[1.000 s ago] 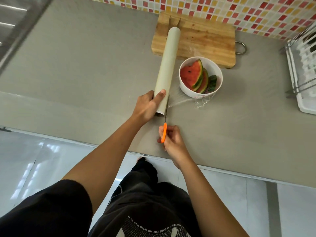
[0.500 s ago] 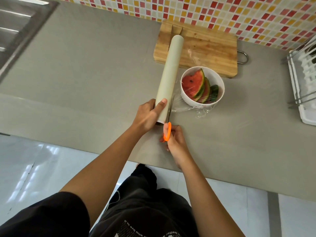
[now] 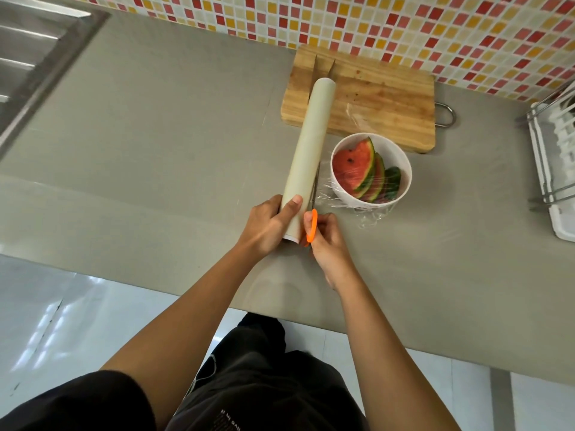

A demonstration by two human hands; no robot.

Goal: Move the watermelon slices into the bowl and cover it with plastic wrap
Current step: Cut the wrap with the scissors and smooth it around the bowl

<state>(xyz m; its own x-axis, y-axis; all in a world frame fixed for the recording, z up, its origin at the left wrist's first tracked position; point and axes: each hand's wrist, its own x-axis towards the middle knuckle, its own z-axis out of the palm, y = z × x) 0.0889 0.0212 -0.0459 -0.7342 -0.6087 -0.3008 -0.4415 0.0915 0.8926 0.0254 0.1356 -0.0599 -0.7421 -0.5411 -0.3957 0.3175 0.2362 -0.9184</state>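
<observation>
On my feed, the left hand (image 3: 267,225) grasps the near end of the plastic wrap roll (image 3: 311,150), fingers curled round it and thumb laid along the top. The roll lies on the grey counter (image 3: 155,135) and stretches away from that hand until its far end rests on the wooden cutting board (image 3: 382,101).

Just to the right of the left hand, the right hand (image 3: 326,241) grips the orange-handled scissors (image 3: 313,225), fingers through the loops. The blades point away from it, running close along the right side of the roll. I cannot tell whether the blades are parted.

Beyond the right hand and slightly to its right stands the white bowl (image 3: 404,163) with the watermelon slices (image 3: 354,168) inside, rinds up. Clear film (image 3: 326,189) stretches from the roll across the bowl, and some bunches on the counter at the bowl's near side.

A white dish rack (image 3: 557,169) sits far to the right of the right hand.
</observation>
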